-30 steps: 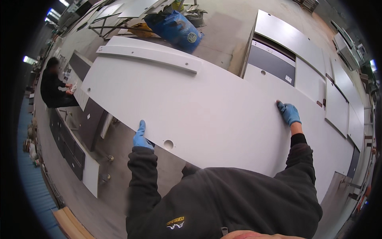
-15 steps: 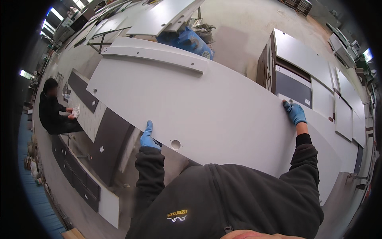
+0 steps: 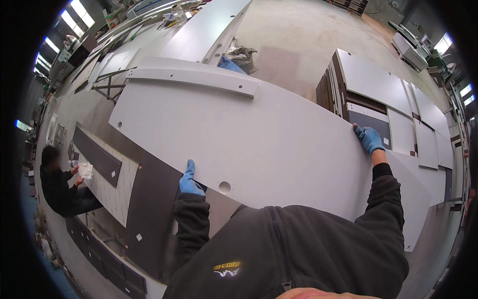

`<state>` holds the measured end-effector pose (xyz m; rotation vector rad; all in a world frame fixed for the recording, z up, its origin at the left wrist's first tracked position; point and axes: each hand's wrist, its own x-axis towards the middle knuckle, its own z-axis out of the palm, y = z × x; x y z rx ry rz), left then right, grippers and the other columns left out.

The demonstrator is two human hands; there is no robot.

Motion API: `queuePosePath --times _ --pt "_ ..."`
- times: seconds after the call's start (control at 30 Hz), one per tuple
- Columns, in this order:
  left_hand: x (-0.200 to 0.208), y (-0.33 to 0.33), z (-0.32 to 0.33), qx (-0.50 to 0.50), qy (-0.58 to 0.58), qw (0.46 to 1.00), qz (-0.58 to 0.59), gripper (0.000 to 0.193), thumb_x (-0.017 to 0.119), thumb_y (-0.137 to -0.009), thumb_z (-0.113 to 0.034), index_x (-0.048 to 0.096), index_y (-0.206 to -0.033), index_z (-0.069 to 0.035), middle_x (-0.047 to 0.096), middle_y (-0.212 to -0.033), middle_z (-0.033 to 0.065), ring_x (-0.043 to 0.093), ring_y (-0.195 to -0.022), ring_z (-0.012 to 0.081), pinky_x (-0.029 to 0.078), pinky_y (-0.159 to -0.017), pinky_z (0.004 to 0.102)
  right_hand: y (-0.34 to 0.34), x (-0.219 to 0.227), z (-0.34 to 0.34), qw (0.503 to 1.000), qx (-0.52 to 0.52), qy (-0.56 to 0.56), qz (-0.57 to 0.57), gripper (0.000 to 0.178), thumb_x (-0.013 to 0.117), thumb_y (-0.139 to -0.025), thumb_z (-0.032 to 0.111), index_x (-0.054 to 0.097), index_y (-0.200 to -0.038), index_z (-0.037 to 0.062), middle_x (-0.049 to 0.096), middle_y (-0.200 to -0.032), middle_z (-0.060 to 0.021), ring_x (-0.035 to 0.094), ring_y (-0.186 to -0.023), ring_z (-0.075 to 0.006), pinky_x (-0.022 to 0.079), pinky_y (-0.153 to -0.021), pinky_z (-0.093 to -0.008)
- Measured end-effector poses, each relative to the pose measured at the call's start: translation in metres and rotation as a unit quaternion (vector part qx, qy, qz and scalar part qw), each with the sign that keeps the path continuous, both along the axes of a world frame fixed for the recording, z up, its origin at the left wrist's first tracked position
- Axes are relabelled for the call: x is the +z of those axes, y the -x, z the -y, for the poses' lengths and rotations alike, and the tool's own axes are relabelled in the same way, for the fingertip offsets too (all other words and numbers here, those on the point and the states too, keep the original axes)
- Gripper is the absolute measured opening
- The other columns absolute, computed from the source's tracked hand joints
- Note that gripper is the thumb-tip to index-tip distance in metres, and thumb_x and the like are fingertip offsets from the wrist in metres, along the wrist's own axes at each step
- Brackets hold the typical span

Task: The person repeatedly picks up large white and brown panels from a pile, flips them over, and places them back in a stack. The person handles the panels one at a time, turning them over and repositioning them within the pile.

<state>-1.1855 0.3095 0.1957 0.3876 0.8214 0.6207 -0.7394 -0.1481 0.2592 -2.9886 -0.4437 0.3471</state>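
Observation:
A large white board [image 3: 279, 134] spans the view in front of my body, with a round hole near its close edge. On its far left part lies a narrow white panel strip [image 3: 199, 83] with small holes. My left hand [image 3: 191, 182], in a blue glove, grips the board's near edge, thumb on top and the other fingers hidden underneath. My right hand [image 3: 368, 138], also in a blue glove, is closed over the far edge at the right, its fingertips curled round that edge.
On the right are stacked white and dark panels [image 3: 371, 79]. A seated person [image 3: 62, 184] at the left holds white sheets beside dark boards [image 3: 149, 209]. Beyond the board stand a white panel [image 3: 209, 30], a metal stand [image 3: 107, 87] and a grey bag [image 3: 242, 57].
The board stays in both hands with the strip on it. Around it the surroundings have shifted: the seated person and dark boards appear lower, and the blue bag behind is now mostly covered.

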Motion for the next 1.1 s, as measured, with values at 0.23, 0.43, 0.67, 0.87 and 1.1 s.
queuePosePath --times 0.23,0.43,0.67,0.87,1.1 --pt "-0.015 -0.17 -0.052 0.048 0.005 0.999 -0.014 0.04 0.068 -0.101 -0.022 0.061 -0.13 0.004 0.068 -0.125 0.0154 0.069 -0.112 0.0306 0.058 -0.097 0.0442 -0.195 -0.001 -0.081 1.0 0.025 0.009 0.003 0.087 0.037 -0.095 0.079 0.077 -0.091 0.001 0.072 -0.097 -0.0272 0.068 -0.1 -0.0442 0.051 -0.092 -0.0472" --pt "0.0 -0.295 -0.073 0.073 0.019 0.997 -0.01 0.041 0.065 -0.103 -0.026 0.059 -0.133 0.002 0.067 -0.126 0.0155 0.068 -0.114 0.0312 0.057 -0.1 0.0449 -0.369 0.029 -0.155 0.997 0.072 0.001 0.009 0.089 0.039 -0.093 0.079 0.077 -0.09 -0.0021 0.072 -0.092 -0.0287 0.069 -0.095 -0.044 0.052 -0.09 -0.0469" --pt "0.006 -0.398 -0.103 0.115 0.038 0.993 0.01 0.043 0.063 -0.104 -0.029 0.057 -0.137 -0.001 0.064 -0.132 0.0146 0.064 -0.121 0.0306 0.055 -0.103 0.0451 -0.522 0.038 -0.283 0.992 0.124 0.003 0.001 0.088 0.043 -0.091 0.08 0.076 -0.091 -0.0012 0.074 -0.097 -0.0264 0.069 -0.098 -0.0426 0.052 -0.092 -0.0457" --pt "-0.019 -0.499 -0.164 0.179 0.038 0.983 -0.001 0.045 0.064 -0.103 -0.033 0.057 -0.136 -0.003 0.065 -0.132 0.0133 0.064 -0.121 0.0296 0.055 -0.104 0.0448 -0.644 0.057 -0.424 0.982 0.183 0.013 0.037 0.088 0.042 -0.091 0.079 0.076 -0.091 -0.0017 0.073 -0.098 -0.0274 0.069 -0.1 -0.0432 0.051 -0.092 -0.0474" --pt "-0.005 -0.586 -0.22 0.208 0.019 0.978 0.001 0.05 0.062 -0.103 -0.039 0.056 -0.137 -0.003 0.063 -0.136 0.0134 0.063 -0.122 0.0295 0.055 -0.103 0.045 -0.759 0.072 -0.575 0.968 0.249 0.024 -0.001 0.091 0.041 -0.09 0.082 0.077 -0.095 -0.0013 0.073 -0.103 -0.027 0.068 -0.105 -0.0438 0.051 -0.094 -0.0475"
